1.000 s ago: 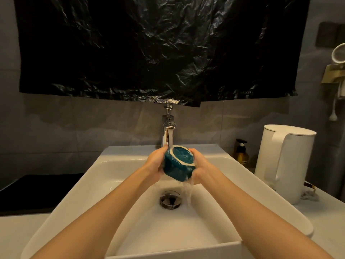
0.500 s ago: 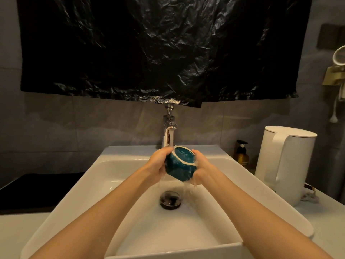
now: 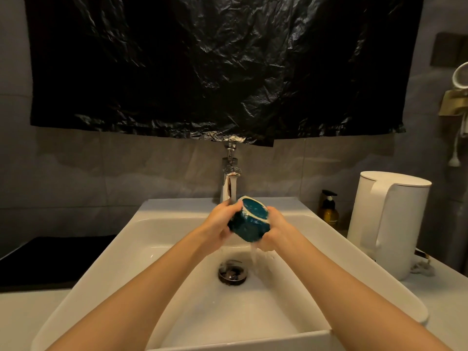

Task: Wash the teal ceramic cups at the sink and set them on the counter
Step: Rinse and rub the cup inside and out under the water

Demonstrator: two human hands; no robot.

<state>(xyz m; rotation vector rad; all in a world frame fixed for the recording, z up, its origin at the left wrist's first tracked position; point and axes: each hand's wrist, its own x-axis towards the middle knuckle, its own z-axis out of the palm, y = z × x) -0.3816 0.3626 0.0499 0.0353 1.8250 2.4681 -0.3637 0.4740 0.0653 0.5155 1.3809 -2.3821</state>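
While tap [image 3: 229, 183] runs, left hand [image 3: 219, 222] and right hand [image 3: 275, 230] grip teal cup [image 3: 247, 228], fingers curled round; soap bottle [image 3: 328, 212] label unreadable.

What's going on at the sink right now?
A person grips a teal cup with the left hand and the right hand, holding it tilted under the running faucet over the white sink. Water runs off the cup toward the drain. A white kettle stands on the counter at right.
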